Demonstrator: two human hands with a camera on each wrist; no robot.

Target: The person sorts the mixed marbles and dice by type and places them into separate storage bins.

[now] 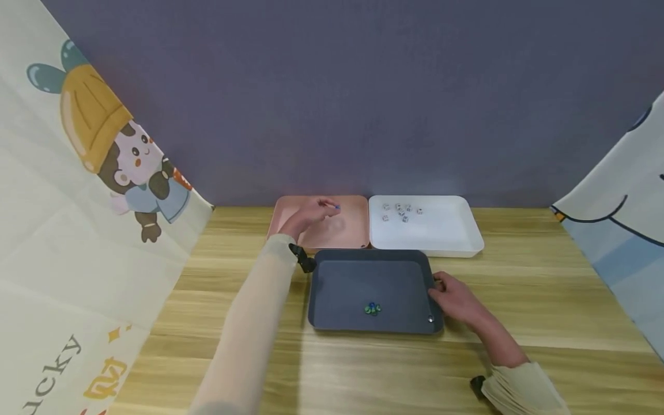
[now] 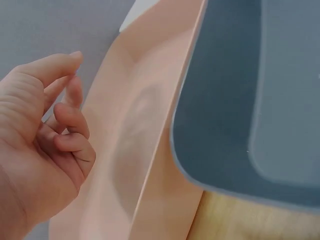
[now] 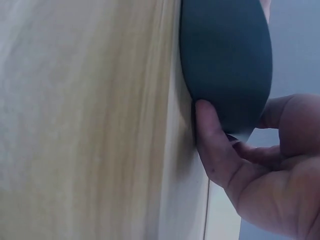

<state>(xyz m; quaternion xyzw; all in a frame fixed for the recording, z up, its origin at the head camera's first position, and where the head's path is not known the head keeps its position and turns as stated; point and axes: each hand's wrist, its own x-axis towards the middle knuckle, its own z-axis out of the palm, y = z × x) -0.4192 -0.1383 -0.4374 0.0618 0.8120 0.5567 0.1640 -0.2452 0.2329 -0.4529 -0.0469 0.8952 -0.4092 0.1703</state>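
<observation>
Head view, near to far: a dark grey rectangular tray, plastic in look [image 1: 342,288], rests on the wood-grain tabletop [image 1: 524,276]. It contains a cluster of small, glassy green-and-blue pieces [image 1: 372,308] near its front middle and one pale, shiny piece [image 1: 430,318] at its front right corner. The right hand [image 1: 455,298] grips the tray's right edge, thumb and fingers closed about the rim.

Beyond, the left hand [image 1: 315,212] is above a shallow pink rectangular tray [image 1: 358,216], thumb and forefinger pinching a tiny blue piece [image 1: 337,206]; the other fingers are curled. One small dark piece [image 1: 363,246] lies at the pink tray's front right corner. Beside that tray, a white rectangular tray [image 1: 446,222] holds scattered white dice with dark pips [image 1: 401,212].

Status, by judgement: sorting appears partway through. Dice are placed in the white tray; the blue piece is in transfer; the cluster and the single shiny piece are left in the grey tray.

Orientation: the grey tray's long axis runs left to right. The blue piece is too small to show its pointing direction or long axis.
</observation>
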